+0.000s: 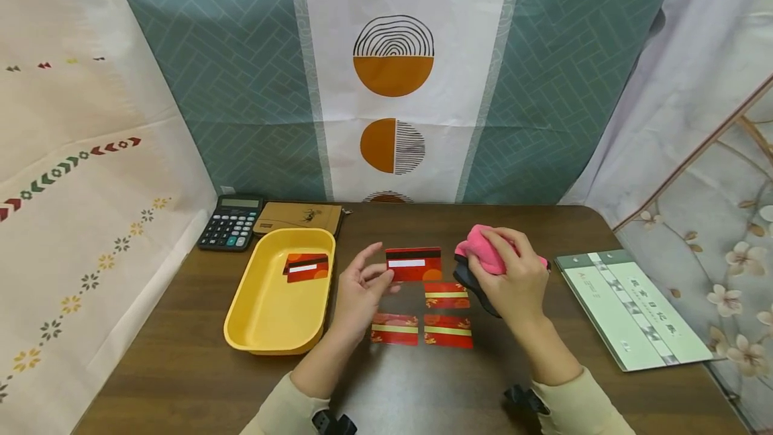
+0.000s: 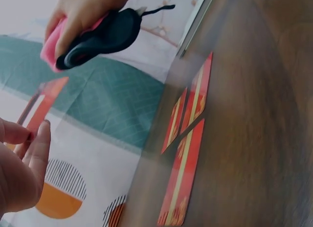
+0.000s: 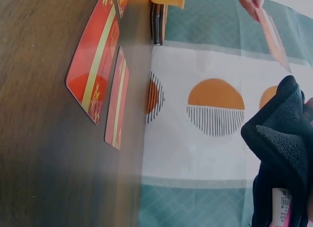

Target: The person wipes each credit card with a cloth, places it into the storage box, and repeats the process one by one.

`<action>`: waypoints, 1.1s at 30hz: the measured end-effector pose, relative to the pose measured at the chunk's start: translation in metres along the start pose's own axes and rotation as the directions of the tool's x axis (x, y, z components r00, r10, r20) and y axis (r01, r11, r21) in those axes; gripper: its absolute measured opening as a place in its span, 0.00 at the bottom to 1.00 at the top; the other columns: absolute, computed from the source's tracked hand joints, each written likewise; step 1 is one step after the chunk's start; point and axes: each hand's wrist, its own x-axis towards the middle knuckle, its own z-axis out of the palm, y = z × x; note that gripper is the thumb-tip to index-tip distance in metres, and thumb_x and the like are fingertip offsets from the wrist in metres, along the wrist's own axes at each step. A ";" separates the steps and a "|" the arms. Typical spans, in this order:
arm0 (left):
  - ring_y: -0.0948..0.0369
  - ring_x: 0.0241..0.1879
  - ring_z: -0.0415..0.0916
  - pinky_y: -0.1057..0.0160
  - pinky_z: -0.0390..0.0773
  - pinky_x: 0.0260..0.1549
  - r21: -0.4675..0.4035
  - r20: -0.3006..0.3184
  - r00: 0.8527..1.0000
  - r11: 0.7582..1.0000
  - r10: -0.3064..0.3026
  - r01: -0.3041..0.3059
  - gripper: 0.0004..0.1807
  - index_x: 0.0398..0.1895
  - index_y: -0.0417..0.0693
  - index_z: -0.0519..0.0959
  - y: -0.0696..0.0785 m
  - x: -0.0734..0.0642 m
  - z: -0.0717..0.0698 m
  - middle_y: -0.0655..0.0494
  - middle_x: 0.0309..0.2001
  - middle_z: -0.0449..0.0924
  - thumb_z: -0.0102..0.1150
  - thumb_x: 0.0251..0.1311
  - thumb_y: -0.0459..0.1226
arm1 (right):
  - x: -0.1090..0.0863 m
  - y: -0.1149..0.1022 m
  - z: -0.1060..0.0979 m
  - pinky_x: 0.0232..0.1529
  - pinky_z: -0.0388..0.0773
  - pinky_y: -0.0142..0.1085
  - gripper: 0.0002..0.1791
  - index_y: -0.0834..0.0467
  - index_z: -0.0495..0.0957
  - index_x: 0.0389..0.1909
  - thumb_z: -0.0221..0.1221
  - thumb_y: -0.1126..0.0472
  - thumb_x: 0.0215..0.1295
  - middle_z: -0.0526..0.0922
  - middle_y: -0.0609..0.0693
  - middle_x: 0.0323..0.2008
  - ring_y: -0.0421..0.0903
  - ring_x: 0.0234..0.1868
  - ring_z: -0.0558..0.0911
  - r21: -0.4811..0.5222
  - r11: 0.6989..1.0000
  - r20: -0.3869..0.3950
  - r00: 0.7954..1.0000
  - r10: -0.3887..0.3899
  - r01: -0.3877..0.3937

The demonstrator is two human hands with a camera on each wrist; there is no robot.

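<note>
My left hand [image 1: 364,287] pinches a red card [image 1: 423,264] by its left edge and holds it above the table. The card's face with a dark stripe and a white strip is turned toward the head camera. Bunched in my right hand [image 1: 513,270] is a pink and dark grey cloth [image 1: 485,250], just right of the held card; a white label [image 3: 281,206] shows on it in the right wrist view. Beneath the hands, three red cards with gold bands lie on the table: one front left [image 1: 394,329], one front right [image 1: 448,331], one behind it [image 1: 447,295].
A yellow tray [image 1: 241,317] with red cards [image 1: 308,268] inside stands left of my left hand. Behind it are a black calculator [image 1: 231,223] and a brown notebook [image 1: 296,216]. At the right edge of the brown table [image 1: 181,381] lies a pale green calendar pad [image 1: 628,307].
</note>
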 end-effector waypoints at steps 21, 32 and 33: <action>0.65 0.34 0.85 0.67 0.87 0.38 0.095 -0.237 0.969 0.991 -0.069 0.094 0.20 0.63 0.35 0.76 0.046 0.033 -0.100 0.61 0.38 0.85 0.60 0.69 0.29 | -0.003 0.004 -0.002 0.26 0.82 0.54 0.24 0.56 0.87 0.50 0.74 0.57 0.49 0.84 0.55 0.43 0.55 0.37 0.83 0.042 0.995 0.016 0.995 0.095 -0.095; 0.65 0.37 0.86 0.66 0.86 0.40 0.191 -0.332 0.939 0.969 -0.089 0.159 0.22 0.67 0.35 0.73 0.041 0.040 -0.155 0.54 0.44 0.81 0.58 0.71 0.31 | -0.006 0.006 0.001 0.28 0.84 0.55 0.23 0.59 0.86 0.49 0.73 0.57 0.50 0.84 0.58 0.44 0.56 0.37 0.83 0.032 0.993 0.075 0.991 0.108 -0.111; 0.64 0.38 0.86 0.66 0.86 0.41 0.191 -0.343 0.934 0.965 -0.103 0.177 0.23 0.67 0.36 0.73 0.039 0.040 -0.158 0.52 0.46 0.81 0.58 0.71 0.31 | -0.006 0.006 0.001 0.28 0.84 0.55 0.23 0.58 0.86 0.50 0.74 0.57 0.50 0.84 0.58 0.44 0.56 0.37 0.83 0.030 0.993 0.084 0.990 0.112 -0.115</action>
